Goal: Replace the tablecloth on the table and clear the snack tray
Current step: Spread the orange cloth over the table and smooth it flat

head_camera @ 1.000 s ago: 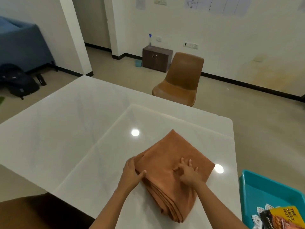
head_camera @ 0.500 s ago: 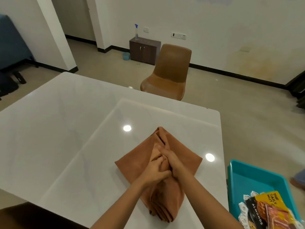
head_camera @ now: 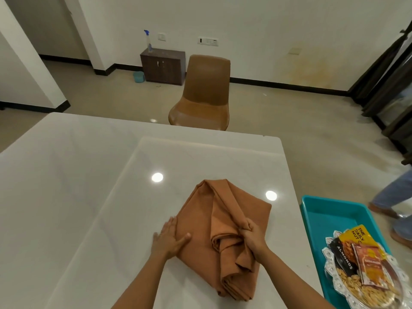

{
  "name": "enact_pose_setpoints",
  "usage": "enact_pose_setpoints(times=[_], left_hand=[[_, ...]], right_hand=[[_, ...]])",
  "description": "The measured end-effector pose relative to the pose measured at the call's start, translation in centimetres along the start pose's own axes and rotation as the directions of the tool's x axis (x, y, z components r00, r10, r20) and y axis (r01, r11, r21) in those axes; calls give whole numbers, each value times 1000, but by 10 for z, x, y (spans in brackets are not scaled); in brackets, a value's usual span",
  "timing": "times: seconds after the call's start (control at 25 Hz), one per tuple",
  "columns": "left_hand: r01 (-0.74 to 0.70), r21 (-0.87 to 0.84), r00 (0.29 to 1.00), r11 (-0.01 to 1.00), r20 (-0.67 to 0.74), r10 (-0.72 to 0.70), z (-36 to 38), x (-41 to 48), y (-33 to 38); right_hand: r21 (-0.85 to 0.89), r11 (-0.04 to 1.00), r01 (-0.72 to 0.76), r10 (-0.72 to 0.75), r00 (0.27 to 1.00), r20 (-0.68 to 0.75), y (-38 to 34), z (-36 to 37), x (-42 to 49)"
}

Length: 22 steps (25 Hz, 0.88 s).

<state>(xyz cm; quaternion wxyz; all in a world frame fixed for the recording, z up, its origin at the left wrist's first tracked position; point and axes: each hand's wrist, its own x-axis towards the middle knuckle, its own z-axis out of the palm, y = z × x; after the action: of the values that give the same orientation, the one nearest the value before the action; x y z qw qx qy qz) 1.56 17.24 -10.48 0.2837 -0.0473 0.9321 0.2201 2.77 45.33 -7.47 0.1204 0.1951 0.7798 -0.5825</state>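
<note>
A folded orange-brown tablecloth [head_camera: 198,221] lies on the glossy white table [head_camera: 89,197], near its front right. My right hand [head_camera: 252,236] grips a bunched top layer of the cloth and holds it raised from the pile. My left hand [head_camera: 169,238] presses flat on the cloth's left edge, fingers straight. To the right of the table a teal tray [head_camera: 330,217] holds a clear snack dish [head_camera: 338,286] with nuts and snack packets [head_camera: 359,253].
A brown chair [head_camera: 204,94] stands past the table's far edge. Behind it is a small dark cabinet [head_camera: 163,65] with a spray bottle [head_camera: 148,41]. Another person's legs [head_camera: 394,197] are at the right, beside the tray.
Both hands were together at the cloth's middle. Now the left hand has gone to the left edge and lies flat, while the right hand has pulled a top layer up and to the right.
</note>
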Motion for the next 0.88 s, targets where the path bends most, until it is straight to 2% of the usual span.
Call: enact_pose_setpoints(times=[0.04,0.12,0.2,0.28,0.36,0.44,0.56,0.68,0.76,0.88], left_hand=[[24,3,999,1000,-28,-24,0,-3,-4],[52,-95,981,994,-180,-69,4,-9,-4],[108,-412,925,905,-292,-243,6,-20,3],[152,-658,899,738,-218,-380,8,-31,3],[164,-708,918,687,-146,-369,7,-38,-8],[149,-727,926,670,-136,-353,-5,-43,-24],[109,-652,900,750,-256,-353,-47,-43,-41],[125,-505,817,854,-436,-378,-110,-34,-56],[112,-452,747,885,-549,-375,-151,-28,-65],[13,-308,642,951,-726,-244,-206,-21,-69]], right_hand=[[-7,1000,-5,5,1000,10,-4,2,0],[-12,1000,-9,10,998,67,-12,5,-1],[-42,999,0,6,988,151,-15,10,-2],[-121,992,37,-10,977,213,-15,21,-6],[-171,982,83,-51,981,187,-16,33,-9],[-214,969,122,-93,986,142,-25,45,-12],[-306,938,162,-140,986,93,-46,42,1],[-432,897,95,-148,985,-90,-71,13,27],[-478,878,21,-138,968,-210,-88,-12,42],[-484,866,122,-286,916,-281,-124,-33,56]])
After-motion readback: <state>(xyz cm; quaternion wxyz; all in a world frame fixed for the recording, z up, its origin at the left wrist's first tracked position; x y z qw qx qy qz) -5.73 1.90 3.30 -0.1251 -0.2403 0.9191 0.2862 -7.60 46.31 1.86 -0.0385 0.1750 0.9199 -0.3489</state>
